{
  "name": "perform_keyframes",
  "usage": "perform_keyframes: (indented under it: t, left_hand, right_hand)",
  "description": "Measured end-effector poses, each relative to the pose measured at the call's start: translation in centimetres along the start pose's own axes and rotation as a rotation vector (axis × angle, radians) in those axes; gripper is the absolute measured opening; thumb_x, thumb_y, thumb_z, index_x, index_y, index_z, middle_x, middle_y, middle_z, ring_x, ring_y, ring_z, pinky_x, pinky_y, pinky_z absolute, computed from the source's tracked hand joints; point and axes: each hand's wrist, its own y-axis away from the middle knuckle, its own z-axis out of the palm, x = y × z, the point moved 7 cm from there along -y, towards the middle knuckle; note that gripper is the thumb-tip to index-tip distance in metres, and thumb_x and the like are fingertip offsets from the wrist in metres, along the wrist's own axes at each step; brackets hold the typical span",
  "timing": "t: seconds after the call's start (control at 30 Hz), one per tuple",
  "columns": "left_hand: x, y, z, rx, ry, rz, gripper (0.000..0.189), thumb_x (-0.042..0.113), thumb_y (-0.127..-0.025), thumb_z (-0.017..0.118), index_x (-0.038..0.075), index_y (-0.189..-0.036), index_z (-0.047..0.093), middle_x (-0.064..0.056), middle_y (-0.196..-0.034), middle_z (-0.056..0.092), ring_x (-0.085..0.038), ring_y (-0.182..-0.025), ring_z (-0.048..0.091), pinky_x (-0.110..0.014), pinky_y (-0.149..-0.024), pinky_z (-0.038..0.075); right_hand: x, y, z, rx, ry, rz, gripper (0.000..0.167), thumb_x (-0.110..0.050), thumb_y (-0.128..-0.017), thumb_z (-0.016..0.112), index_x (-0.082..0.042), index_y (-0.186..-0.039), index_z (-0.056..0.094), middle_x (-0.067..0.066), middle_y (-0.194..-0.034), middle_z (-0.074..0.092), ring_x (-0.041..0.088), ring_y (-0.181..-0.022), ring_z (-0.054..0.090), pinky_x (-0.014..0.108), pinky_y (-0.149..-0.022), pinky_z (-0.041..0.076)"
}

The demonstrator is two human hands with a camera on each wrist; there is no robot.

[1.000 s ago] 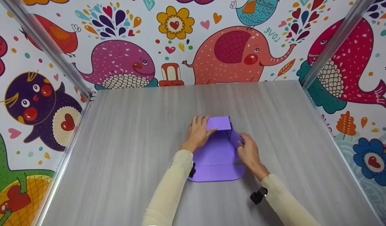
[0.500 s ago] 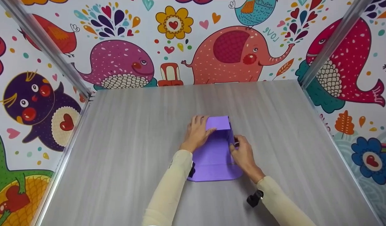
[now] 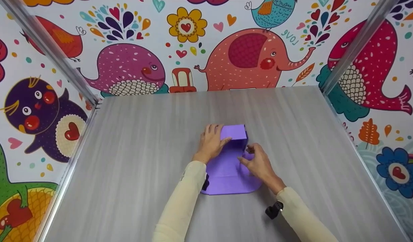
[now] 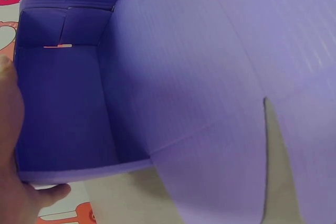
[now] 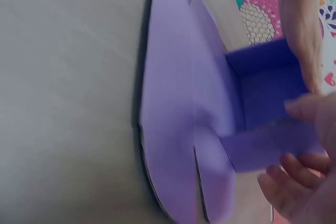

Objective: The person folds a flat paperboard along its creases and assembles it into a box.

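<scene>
A purple cardboard box [image 3: 234,131] stands on the table with its open side towards me, its dark interior [image 4: 63,103] showing in the left wrist view. The long lid panel [image 3: 226,185] lies flat at the front, with rounded corners and slits beside its flaps. My left hand [image 3: 211,144] grips the box's left side, thumb over the top front edge. At the right, my right hand [image 3: 262,164] has thumb and fingers spread apart on either side of a side wall [image 5: 268,142]. A small side flap [image 3: 249,156] leans outward beside those fingers.
The grey wood-grain table [image 3: 142,151] extends around the box. Printed wall panels [image 3: 132,70] with cartoon animals and metal posts [image 3: 361,47] enclose its back and sides. A black wrist camera [image 3: 274,210] hangs at the right sleeve.
My right hand moved left with the side flap, folding it up, then its thumb and fingers parted and the flap leaned back outward. The left hand stays on the box.
</scene>
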Motion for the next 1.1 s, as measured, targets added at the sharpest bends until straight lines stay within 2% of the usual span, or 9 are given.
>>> perform_keyframes:
  t: [0.2, 0.33, 0.5, 0.63, 0.8, 1.1]
  left_hand:
    - [-0.1, 0.0, -0.2, -0.011, 0.021, -0.002, 0.066, 0.053, -0.102, 0.046, 0.007, -0.149, 0.041, -0.016, -0.146, 0.047, -0.035, -0.144, 0.034, -0.056, -0.116, 0.036]
    - [-0.2, 0.0, -0.3, -0.016, 0.053, 0.005, 0.065, 0.051, -0.102, 0.046, 0.006, -0.149, 0.041, -0.017, -0.147, 0.047, -0.035, -0.145, 0.033, -0.056, -0.117, 0.034]
    - [-0.1, 0.0, -0.5, -0.027, 0.091, 0.003, 0.062, 0.048, -0.103, 0.046, 0.006, -0.148, 0.042, -0.017, -0.147, 0.047, -0.035, -0.144, 0.033, -0.056, -0.116, 0.034]
    - [-0.3, -0.2, -0.3, -0.046, 0.114, -0.017, 0.056, 0.042, -0.106, 0.043, 0.006, -0.149, 0.042, -0.016, -0.148, 0.046, -0.034, -0.145, 0.032, -0.055, -0.117, 0.034]
    - [-0.4, -0.3, -0.2, -0.059, 0.123, -0.032, 0.050, 0.035, -0.108, 0.038, 0.009, -0.150, 0.041, -0.013, -0.150, 0.044, -0.031, -0.146, 0.031, -0.054, -0.117, 0.035]
    - [-0.4, -0.5, -0.3, -0.055, 0.113, -0.027, 0.047, 0.030, -0.109, 0.038, 0.007, -0.149, 0.043, -0.015, -0.148, 0.046, -0.033, -0.144, 0.034, -0.053, -0.116, 0.037]
  right_hand:
    - [0.8, -0.7, -0.5, -0.141, -0.038, -0.019, 0.053, -0.015, -0.082, 0.083, 0.001, -0.124, 0.054, 0.020, -0.123, 0.065, 0.039, -0.120, 0.059, 0.054, -0.099, 0.050]
    - [1.1, -1.1, -0.6, -0.197, -0.050, -0.038, 0.049, -0.015, -0.085, 0.080, 0.001, -0.124, 0.054, 0.021, -0.124, 0.064, 0.039, -0.121, 0.059, 0.055, -0.099, 0.050]
    - [1.2, -1.6, -0.9, -0.178, -0.063, -0.044, 0.035, -0.004, -0.088, 0.074, 0.002, -0.118, 0.058, 0.021, -0.119, 0.066, 0.038, -0.117, 0.061, 0.053, -0.097, 0.052]
    - [1.3, -2.3, -0.9, -0.166, -0.032, -0.011, 0.030, -0.010, -0.088, 0.076, -0.002, -0.111, 0.058, 0.017, -0.114, 0.066, 0.035, -0.114, 0.062, 0.049, -0.094, 0.052]
    - [1.2, -2.9, -0.9, -0.131, 0.036, -0.016, 0.031, -0.016, -0.084, 0.081, -0.004, -0.100, 0.058, 0.013, -0.106, 0.066, 0.032, -0.106, 0.063, 0.044, -0.088, 0.050]
    - [0.7, -3.4, -1.0, -0.103, 0.153, -0.019, 0.033, -0.026, -0.082, 0.083, -0.005, -0.093, 0.059, 0.011, -0.099, 0.068, 0.029, -0.093, 0.064, 0.041, -0.080, 0.050]
